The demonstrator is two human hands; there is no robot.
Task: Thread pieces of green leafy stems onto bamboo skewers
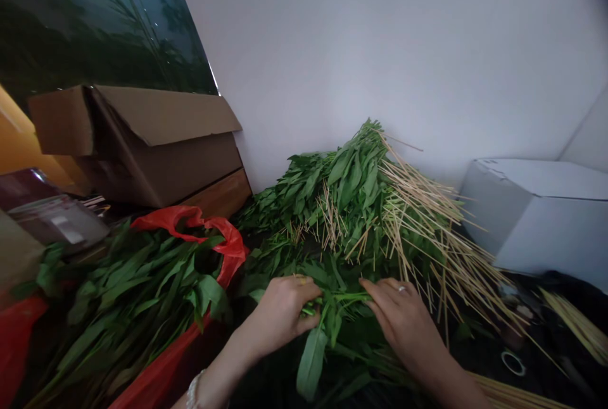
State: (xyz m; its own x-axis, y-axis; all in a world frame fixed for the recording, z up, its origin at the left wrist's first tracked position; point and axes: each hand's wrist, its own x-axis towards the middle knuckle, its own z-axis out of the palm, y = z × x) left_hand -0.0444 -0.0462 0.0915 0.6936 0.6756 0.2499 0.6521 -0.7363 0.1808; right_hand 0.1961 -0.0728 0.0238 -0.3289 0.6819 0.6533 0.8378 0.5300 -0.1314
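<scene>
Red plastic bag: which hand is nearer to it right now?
Left. The left hand is just right of the red plastic bag, not touching it; the right hand is farther right, on the other side of the green leafy stems.

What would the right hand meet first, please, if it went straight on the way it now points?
The right hand would meet the green leafy stems, probably at once, though depth is unclear.

a bunch of fresh long-leaved green stems (332, 314), leaves drooping, lying crosswise on a leafy heap (346, 194)
</scene>
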